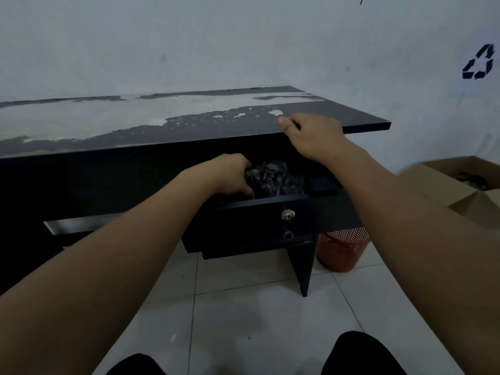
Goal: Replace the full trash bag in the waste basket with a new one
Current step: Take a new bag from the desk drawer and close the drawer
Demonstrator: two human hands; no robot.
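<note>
We see the open drawer (270, 204) at frame centre crowded: crumpled black bags (273, 178) fill its middle, the desktop (189, 125) overhangs close above. Lower right, the red mesh basket (342, 250) sits beside the desk leg (303, 263); bare floor tiles (243, 320) lie open below.

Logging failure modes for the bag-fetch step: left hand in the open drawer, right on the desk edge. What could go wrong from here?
1. The left hand grips a crumpled wad of black bags; several may come out together instead of one.
2. The open drawer juts out over the knees; standing up could knock it.
3. The right hand rests on the desk edge, where the surface looks worn; leaning hard may be unsteady.
</note>
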